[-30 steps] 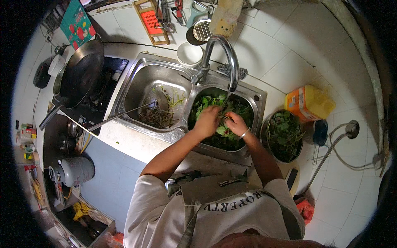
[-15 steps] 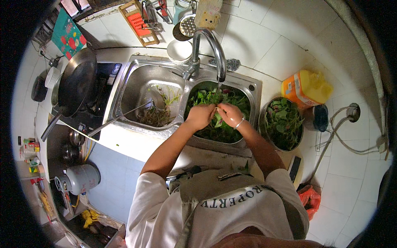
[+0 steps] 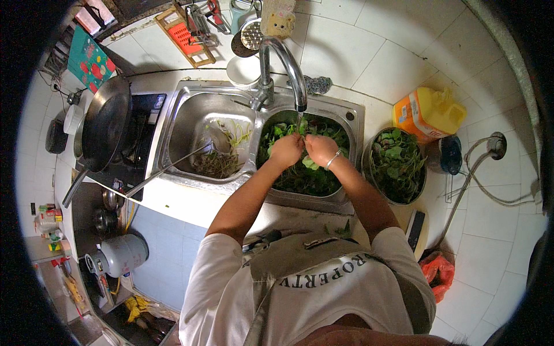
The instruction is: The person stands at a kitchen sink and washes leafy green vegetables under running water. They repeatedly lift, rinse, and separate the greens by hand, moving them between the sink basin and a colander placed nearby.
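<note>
My left hand (image 3: 287,150) and my right hand (image 3: 321,151) meet over the right sink basin, just under the running faucet (image 3: 293,68). Both are closed, fingertips pinched close together on leafy greens; the gripped part is mostly hidden by my fingers. A pale green leaf shows just below them. More leafy greens (image 3: 306,180) fill the basin beneath, under a thin stream of water. A silvery bracelet (image 3: 333,160) circles my right wrist.
In the left basin (image 3: 187,124) lie plucked stems (image 3: 222,164) and a long-handled ladle (image 3: 173,167). A pot of greens (image 3: 397,164) stands right of the sink, near a yellow jug (image 3: 430,115). A wok (image 3: 107,124) sits on the stove at left.
Both hands have risen a little toward the faucet, staying together. The whole view has shifted slightly.
</note>
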`<move>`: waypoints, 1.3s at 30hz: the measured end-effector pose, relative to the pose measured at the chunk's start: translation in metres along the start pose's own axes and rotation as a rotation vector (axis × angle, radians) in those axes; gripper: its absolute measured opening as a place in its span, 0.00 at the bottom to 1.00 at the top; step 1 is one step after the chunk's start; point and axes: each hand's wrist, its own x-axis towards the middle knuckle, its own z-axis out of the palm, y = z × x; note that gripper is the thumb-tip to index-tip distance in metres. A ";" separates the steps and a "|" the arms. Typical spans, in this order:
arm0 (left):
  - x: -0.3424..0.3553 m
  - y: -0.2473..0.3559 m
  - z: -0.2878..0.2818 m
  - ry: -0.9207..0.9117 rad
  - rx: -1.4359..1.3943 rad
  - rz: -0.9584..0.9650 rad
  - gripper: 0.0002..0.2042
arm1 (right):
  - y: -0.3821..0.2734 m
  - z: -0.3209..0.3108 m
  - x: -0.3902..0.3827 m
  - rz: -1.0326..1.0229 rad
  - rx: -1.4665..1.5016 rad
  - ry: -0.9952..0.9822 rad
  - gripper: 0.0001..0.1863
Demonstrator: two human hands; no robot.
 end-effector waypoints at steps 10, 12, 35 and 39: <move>0.007 -0.113 -0.029 0.222 0.187 -0.358 0.11 | 0.004 0.026 -0.019 0.043 0.338 0.042 0.13; -0.009 -0.111 -0.053 0.178 0.270 -0.563 0.14 | 0.020 0.040 -0.014 0.115 0.472 0.061 0.13; -0.042 -0.077 0.065 -0.185 -1.210 -0.562 0.12 | 0.075 0.047 -0.023 0.405 1.192 0.247 0.20; -0.026 -0.045 0.015 -0.344 -1.350 -0.499 0.09 | 0.089 0.046 -0.036 0.522 1.590 0.321 0.18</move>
